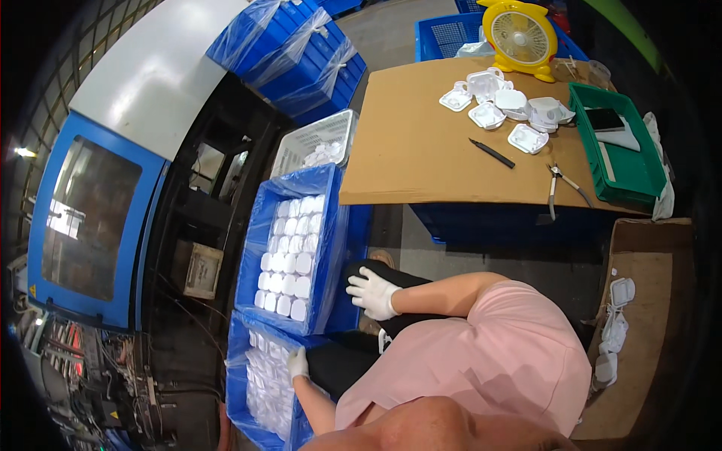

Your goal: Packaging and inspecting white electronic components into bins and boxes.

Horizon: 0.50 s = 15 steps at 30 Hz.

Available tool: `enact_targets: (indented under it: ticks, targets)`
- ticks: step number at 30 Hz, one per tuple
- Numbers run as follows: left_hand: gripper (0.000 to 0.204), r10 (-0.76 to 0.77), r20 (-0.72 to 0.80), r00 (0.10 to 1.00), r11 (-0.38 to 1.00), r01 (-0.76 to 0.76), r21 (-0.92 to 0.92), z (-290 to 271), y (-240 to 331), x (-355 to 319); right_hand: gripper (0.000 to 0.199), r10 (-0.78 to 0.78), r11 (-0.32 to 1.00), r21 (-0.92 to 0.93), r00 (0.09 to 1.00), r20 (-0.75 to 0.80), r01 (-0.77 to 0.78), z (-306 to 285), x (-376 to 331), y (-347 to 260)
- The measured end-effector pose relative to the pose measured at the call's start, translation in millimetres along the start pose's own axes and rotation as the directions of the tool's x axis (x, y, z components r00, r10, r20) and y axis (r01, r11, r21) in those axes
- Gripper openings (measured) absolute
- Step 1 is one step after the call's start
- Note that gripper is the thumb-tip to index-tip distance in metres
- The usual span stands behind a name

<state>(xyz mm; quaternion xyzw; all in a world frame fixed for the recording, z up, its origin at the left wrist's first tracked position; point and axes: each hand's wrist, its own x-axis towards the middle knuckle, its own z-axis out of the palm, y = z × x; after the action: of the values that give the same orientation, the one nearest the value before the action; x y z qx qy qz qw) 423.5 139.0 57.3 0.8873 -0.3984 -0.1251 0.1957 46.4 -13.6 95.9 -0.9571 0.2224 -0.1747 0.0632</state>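
The gloved left hand (pixel 298 364) curls over the rim of the near blue crate (pixel 239 391), fingers closed on its edge. The gloved right hand (pixel 371 292) rests loosely spread on the person's dark-trousered knee, holding nothing — just beside the second blue crate (pixel 253 259), which is lined with plastic and packed with rows of white lidded parts (pixel 292 255). Beyond it stands a white mesh basket (pixel 301 144). On the cardboard tabletop (pixel 406 143) lie loose white parts — also pliers (pixel 560 184), a green tray (pixel 628 177) and a yellow fan (pixel 520 36).
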Motion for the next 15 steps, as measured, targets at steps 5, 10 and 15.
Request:
enact_targets:
  ticks: [5, 10, 15]
  targets:
    - [0.045, 0.052, 0.026, 0.998, 0.999, -0.053, 0.011, 25, 34, 14, 0.036, 0.055, 0.996, -0.064, 0.998, -0.004, -0.055, -10, -6, 8]
    - [0.046, 0.062, 0.006, 0.998, 0.998, -0.062, 0.033, 31, 56, 16, 0.031, 0.092, 0.995, -0.047, 0.996, -0.015, -0.093, -28, -10, 11]
    - [0.048, 0.017, -0.012, 1.0, 0.998, -0.018, -0.06, 39, 59, 16, 0.029, 0.165, 0.986, -0.067, 0.97, 0.18, -0.155, -9, -18, 30]
